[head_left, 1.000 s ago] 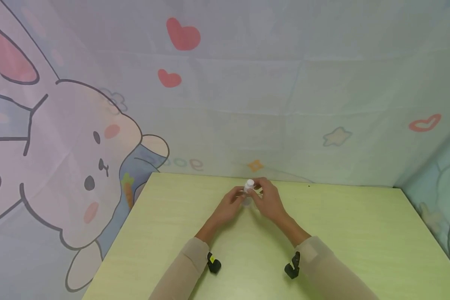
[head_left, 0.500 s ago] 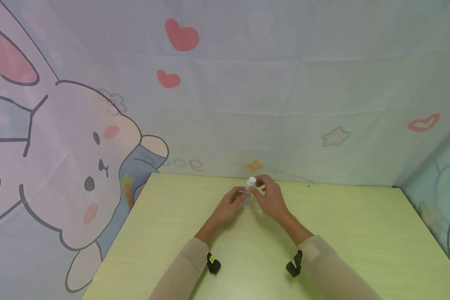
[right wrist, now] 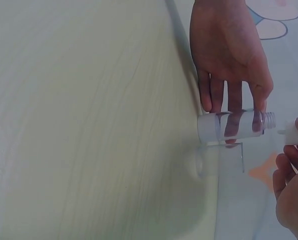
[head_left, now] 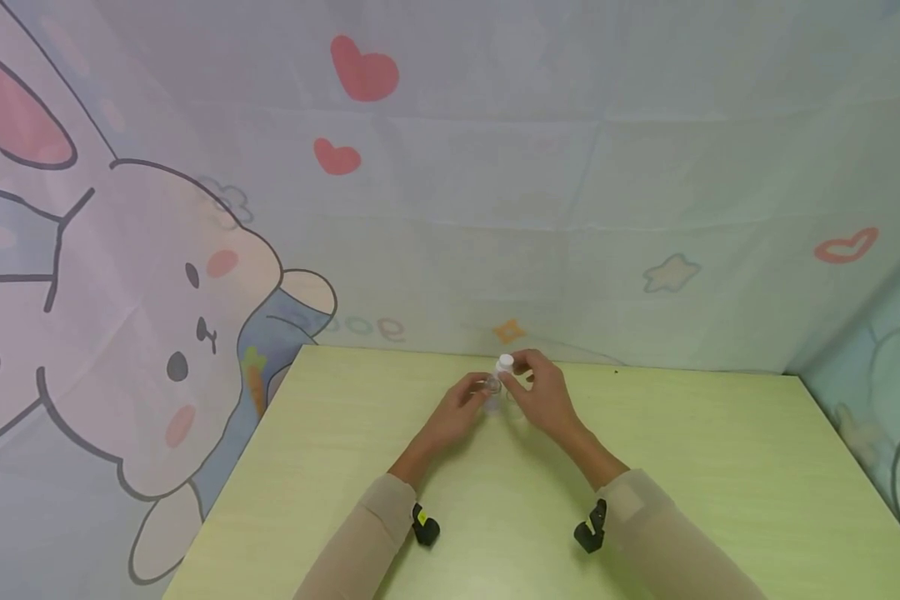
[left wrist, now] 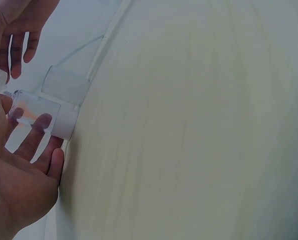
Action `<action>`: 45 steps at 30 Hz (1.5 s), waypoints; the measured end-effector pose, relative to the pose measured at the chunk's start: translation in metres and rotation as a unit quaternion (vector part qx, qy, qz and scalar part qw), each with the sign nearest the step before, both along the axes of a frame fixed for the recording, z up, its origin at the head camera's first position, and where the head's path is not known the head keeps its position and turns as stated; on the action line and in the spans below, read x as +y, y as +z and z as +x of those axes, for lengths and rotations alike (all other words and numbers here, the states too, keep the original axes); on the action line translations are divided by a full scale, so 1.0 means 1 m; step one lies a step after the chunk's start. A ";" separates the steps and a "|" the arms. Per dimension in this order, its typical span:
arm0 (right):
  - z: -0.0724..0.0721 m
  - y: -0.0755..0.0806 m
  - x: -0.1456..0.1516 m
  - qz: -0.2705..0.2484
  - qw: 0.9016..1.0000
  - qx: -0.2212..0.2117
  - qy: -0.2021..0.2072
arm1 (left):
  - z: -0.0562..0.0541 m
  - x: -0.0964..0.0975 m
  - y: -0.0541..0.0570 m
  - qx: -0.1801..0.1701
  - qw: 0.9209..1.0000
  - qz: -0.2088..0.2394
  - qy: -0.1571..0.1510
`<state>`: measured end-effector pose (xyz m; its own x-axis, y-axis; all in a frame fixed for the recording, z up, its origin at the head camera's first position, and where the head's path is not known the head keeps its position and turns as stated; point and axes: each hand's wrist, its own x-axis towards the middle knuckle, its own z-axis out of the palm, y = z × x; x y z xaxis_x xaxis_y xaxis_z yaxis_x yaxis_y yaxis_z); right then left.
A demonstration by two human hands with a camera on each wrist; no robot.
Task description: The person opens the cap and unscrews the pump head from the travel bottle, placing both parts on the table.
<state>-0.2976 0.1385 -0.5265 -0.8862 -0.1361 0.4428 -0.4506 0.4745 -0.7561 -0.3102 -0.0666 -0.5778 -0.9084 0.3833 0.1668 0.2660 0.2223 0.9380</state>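
Observation:
A clear bottle (right wrist: 241, 124) with a threaded neck and a whitish base stands upright on the table. My left hand (head_left: 453, 419) grips it, thumb on one side and fingers behind, as the left wrist view also shows. My right hand (head_left: 546, 402) pinches a white bottle top (right wrist: 293, 133) between thumb and fingers. That top hangs just above the bare neck, with a small gap between them. Beside the bottle, on the right hand's side, a clear open-ended cover (right wrist: 221, 161) stands on the table. The right fingers partly hide the top.
The pale yellow-green table (head_left: 682, 467) ends close behind the bottle at a printed cloth backdrop (head_left: 495, 167). A black wrist device (head_left: 425, 527) sits at the left cuff, and another black device (head_left: 590, 528) at the right cuff.
My right hand has moved up and slightly right, carrying the white top off the bottle's neck. My left hand keeps its grip on the bottle and has hardly moved.

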 end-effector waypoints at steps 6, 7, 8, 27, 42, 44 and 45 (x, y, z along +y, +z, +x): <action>0.000 0.000 0.005 0.004 1.000 0.002 -0.004 | 0.000 0.000 0.001 0.004 1.000 -0.002 -0.002; 0.000 0.000 0.005 0.002 1.000 0.001 -0.003 | 0.000 0.000 0.001 0.004 1.000 -0.004 -0.001; 0.000 0.001 0.006 0.001 1.000 -0.001 -0.002 | 0.000 0.000 0.001 0.002 1.000 -0.007 0.001; -0.001 0.005 0.011 0.005 1.000 -0.006 -0.013 | 0.003 0.002 0.005 -0.002 1.000 -0.001 0.003; -0.003 -0.001 0.021 -0.003 1.000 -0.015 -0.014 | -0.001 0.002 -0.003 -0.011 1.000 0.001 0.007; -0.004 -0.003 0.023 -0.001 1.000 -0.014 -0.017 | 0.000 0.002 -0.002 -0.012 1.000 -0.001 0.007; -0.004 -0.003 0.024 0.000 1.000 -0.013 -0.018 | 0.000 0.002 -0.002 -0.011 1.000 -0.003 0.009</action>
<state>-0.3014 0.1628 -0.5294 -0.9018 -0.1046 0.4192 -0.4136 0.4898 -0.7675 -0.3103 -0.0645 -0.5800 -0.9182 0.3686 0.1452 0.2421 0.2321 0.9421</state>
